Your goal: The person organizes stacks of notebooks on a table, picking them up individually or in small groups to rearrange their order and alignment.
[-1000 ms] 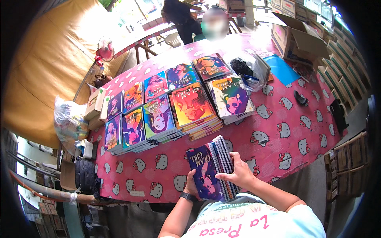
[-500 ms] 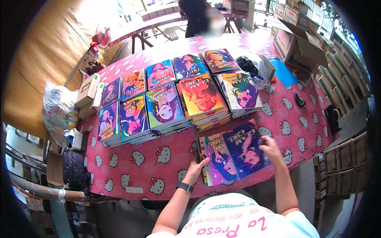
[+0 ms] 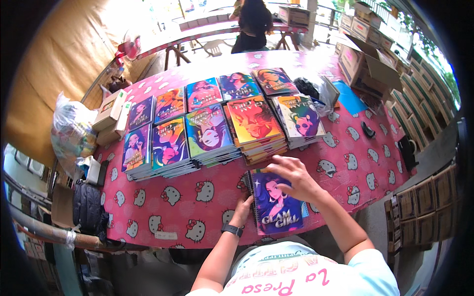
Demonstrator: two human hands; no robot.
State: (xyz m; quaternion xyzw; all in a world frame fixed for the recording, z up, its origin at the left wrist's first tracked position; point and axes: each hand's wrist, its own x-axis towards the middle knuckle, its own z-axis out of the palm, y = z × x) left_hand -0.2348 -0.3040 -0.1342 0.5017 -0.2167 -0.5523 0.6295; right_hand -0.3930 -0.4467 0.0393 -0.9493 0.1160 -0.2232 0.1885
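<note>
A small pile of spiral notebooks (image 3: 281, 215) lies in front of me near the table's front edge, topped by a dark purple cover with a drawn figure. My left hand (image 3: 242, 209) grips the pile at its left, spiral-bound edge; some of its fingers are hidden. Over the upper right of the top cover my right hand (image 3: 294, 176) is open, fingers spread and holding nothing. Beyond them stand two rows of notebook stacks, including an orange-covered stack (image 3: 253, 118), a white-covered stack (image 3: 299, 116) and a green-and-purple stack (image 3: 208, 129).
Pink patterned cloth covers the table (image 3: 170, 209). A plastic bag (image 3: 326, 96) and blue sheet (image 3: 349, 97) lie at the far right, near an open carton (image 3: 363, 64). Small boxes (image 3: 112, 111) and a filled bag (image 3: 74, 130) sit left. A person (image 3: 253, 27) stands beyond the table.
The fanned-out notebooks are now together in one pile, with a purple cover upright on top. My right hand has let go and moved left over it. The person behind has shifted slightly.
</note>
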